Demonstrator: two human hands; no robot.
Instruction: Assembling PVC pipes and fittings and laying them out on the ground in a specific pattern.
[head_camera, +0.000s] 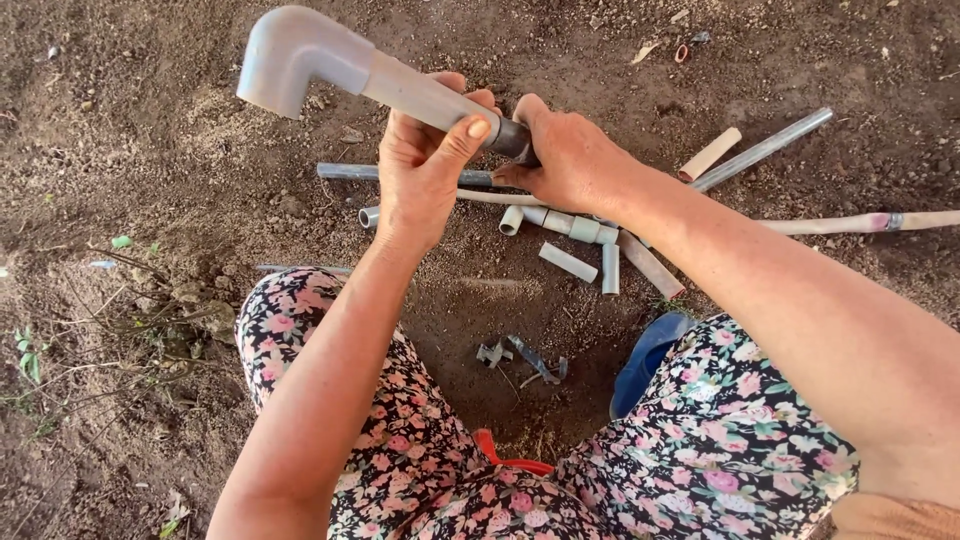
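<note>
Pipe (420, 95) with grey elbow fitting (290, 55) on its upper-left end is held up off the ground, tilted, elbow end high and nearer the camera, roughly centre-top of view. Left hand (425, 165) wraps the pale shaft from below, fingers curled round it, thumb laid along the top: reads as the steadying grip. Right hand (565, 155) is closed over the darker lower end of the same pipe, fingers bunched at the joint; what exactly sits under the fingertips is hidden. Two hands just beside each other, almost touching, so any twist or push at that end is braced by the other. Directly beneath on the bare soil (150, 150): a scatter of short pipe offcuts (568, 262), a coupling piece (585, 230) and a long thin grey tube (762, 148) running off to the right, all within arm's reach. Small metal clips (525, 358) lie nearer, between the knees. Person squats, floral skirt (700, 440) on both sides, blue shoe (645, 365) beside the right knee. Weeds and twigs (150, 320) at left.
</note>
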